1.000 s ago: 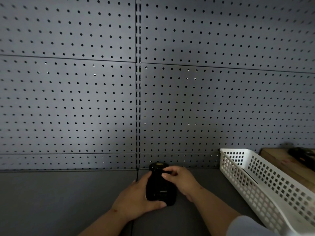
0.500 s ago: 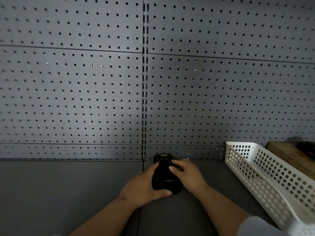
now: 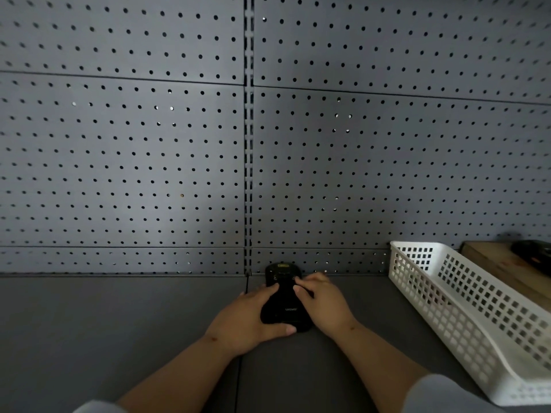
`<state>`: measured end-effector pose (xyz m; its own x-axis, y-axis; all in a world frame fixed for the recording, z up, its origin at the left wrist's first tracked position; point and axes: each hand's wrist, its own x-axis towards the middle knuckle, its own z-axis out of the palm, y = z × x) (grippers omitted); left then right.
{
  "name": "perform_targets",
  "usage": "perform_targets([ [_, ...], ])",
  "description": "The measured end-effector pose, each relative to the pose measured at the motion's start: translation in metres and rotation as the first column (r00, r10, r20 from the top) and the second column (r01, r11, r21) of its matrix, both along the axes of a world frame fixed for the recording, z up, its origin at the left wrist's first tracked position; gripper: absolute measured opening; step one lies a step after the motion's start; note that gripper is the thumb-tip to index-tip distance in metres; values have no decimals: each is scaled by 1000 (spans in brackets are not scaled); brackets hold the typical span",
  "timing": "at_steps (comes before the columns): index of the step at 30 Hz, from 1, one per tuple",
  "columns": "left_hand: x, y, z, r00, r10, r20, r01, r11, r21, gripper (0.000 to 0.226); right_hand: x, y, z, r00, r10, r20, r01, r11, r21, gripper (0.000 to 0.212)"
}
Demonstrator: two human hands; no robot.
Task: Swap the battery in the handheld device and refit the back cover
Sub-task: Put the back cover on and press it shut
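Compared with the frame half a second earlier, both hands and the device sit almost in the same place; the right fingertips have moved only slightly on the upper part of the device. In the head view, the black handheld device (image 3: 284,305) lies with its back up on the grey tabletop (image 3: 119,338), close to the grey pegboard wall (image 3: 149,159). The left hand (image 3: 247,320) is wrapped around the left side of the device, with the thumb along its lower edge. The right hand (image 3: 323,305) lies on its right side, fingers curled on the back cover. A white perforated basket (image 3: 465,311) stands well apart on the right, beside a wooden board (image 3: 504,266).
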<state>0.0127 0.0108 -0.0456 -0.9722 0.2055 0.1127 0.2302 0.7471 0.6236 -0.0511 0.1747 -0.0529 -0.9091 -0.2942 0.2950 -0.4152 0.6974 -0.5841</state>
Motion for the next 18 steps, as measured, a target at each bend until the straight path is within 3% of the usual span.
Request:
perform_targets([
  [5, -2, -1, -2, 999, 15, 37, -15, 1000, 3, 85, -2, -1, 4, 1000, 13, 4, -13, 999, 46, 36],
  [14, -4, -3, 0, 996, -12, 84, 13, 1000, -10, 83, -20, 9, 32, 981, 133, 143, -178, 907, 381, 48],
  [18, -7, -4, 0, 997, -22, 70, 21, 1000, 9, 83, -18, 10, 33, 987, 143, 76, -161, 859, 486, 48],
])
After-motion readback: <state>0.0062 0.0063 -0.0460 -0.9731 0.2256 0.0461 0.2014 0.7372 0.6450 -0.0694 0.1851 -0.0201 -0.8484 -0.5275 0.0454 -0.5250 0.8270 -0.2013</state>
